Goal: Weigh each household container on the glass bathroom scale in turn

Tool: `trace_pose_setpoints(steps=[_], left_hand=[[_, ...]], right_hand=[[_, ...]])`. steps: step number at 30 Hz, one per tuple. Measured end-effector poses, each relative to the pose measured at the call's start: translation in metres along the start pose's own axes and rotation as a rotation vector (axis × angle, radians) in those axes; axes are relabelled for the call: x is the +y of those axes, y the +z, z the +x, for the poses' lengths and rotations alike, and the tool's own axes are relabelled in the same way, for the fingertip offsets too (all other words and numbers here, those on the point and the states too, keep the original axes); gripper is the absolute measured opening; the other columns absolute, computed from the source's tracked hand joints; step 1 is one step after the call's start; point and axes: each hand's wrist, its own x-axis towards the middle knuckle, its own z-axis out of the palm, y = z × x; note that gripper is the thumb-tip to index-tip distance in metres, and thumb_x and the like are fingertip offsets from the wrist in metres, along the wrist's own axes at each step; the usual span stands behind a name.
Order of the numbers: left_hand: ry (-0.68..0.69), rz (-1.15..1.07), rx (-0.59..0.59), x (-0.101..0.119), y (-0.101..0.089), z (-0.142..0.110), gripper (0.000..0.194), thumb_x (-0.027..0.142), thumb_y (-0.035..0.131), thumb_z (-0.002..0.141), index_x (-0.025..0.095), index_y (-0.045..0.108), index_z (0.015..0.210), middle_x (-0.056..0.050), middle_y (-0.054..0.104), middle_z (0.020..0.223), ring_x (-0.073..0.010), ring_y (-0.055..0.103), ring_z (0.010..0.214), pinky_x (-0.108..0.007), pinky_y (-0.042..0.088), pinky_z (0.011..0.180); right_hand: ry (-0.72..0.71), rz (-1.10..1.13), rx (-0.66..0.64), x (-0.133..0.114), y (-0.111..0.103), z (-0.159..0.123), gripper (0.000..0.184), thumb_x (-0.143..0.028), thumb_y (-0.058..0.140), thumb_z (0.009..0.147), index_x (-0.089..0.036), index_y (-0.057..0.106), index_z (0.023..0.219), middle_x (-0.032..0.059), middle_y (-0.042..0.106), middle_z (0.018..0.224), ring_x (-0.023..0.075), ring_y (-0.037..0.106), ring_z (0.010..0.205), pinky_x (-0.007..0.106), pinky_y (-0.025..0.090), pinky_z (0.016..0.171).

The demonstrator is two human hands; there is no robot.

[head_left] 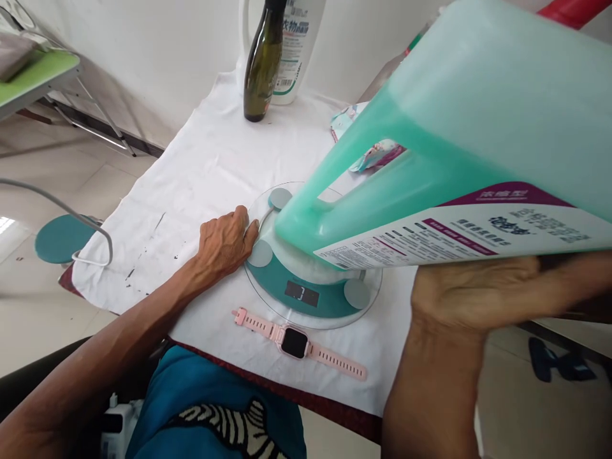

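My left hand (224,239) is curled at the left rim of a round glass scale (270,287), its thumb on the edge. The scale has a teal band and a small dark display; the reading is not clear. My right hand (478,290) lies along the underside of a large laundry detergent jug (430,159) and holds it tilted; its fingertips are hidden. Green liquid fills the lower part of the jug, whose lower corner is over the scale. I cannot tell whether they touch. A pink watch (294,342) lies in front of the scale.
A dark green bottle (262,70) and a white jug (291,57) stand at the back of the white cloth (191,172). A patterned packet (344,121) lies behind the detergent. To the left are a teal stool (64,239), a grey cable (57,194) and a green folding table (43,73).
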Motion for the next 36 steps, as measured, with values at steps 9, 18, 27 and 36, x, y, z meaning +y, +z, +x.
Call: trace_pose_setpoints(steps=[9, 18, 27, 36], left_hand=[[0.009, 0.018, 0.035, 0.000, 0.000, -0.001, 0.037, 0.044, 0.036, 0.114, 0.018, 0.063, 0.115, -0.010, 0.077, 0.095, -0.0251, 0.070, 0.084, -0.037, 0.034, 0.069], [-0.007, 0.002, 0.041, 0.000, 0.000, 0.001, 0.036, 0.044, 0.038, 0.112, 0.019, 0.064, 0.114, -0.009, 0.077, 0.094, -0.0225, 0.065, 0.077, -0.036, 0.032, 0.067], [0.007, -0.007, 0.051, -0.001, 0.001, -0.001, 0.038, 0.044, 0.038, 0.112, 0.018, 0.065, 0.114, -0.009, 0.076, 0.090, -0.0222, 0.064, 0.074, -0.035, 0.035, 0.067], [-0.010, 0.014, 0.025, 0.000, -0.002, 0.000, 0.033, 0.044, 0.040, 0.114, 0.021, 0.063, 0.115, -0.010, 0.080, 0.098, -0.0279, 0.074, 0.088, -0.036, 0.033, 0.068]], right_hand=[[-0.217, 0.077, 0.184, 0.029, -0.004, -0.012, 0.051, -0.081, 0.060, 0.082, -0.030, 0.061, 0.078, 0.0064, 0.062, 0.088, 0.0291, 0.073, 0.093, 0.040, 0.057, 0.064], [-0.222, 0.077, 0.158, 0.026, -0.002, -0.019, 0.037, -0.065, 0.069, 0.085, -0.029, 0.071, 0.081, 0.0035, 0.059, 0.079, 0.0214, 0.061, 0.068, 0.038, 0.051, 0.059], [-0.213, 0.058, 0.131, 0.029, -0.002, -0.019, 0.034, -0.063, 0.064, 0.087, -0.031, 0.073, 0.095, 0.0076, 0.073, 0.110, 0.0239, 0.067, 0.078, 0.037, 0.050, 0.056], [-0.369, 0.064, -0.147, 0.020, -0.002, -0.018, 0.055, -0.086, 0.057, 0.090, -0.039, 0.076, 0.113, 0.0055, 0.073, 0.115, 0.0334, 0.073, 0.123, 0.054, 0.066, 0.094]])
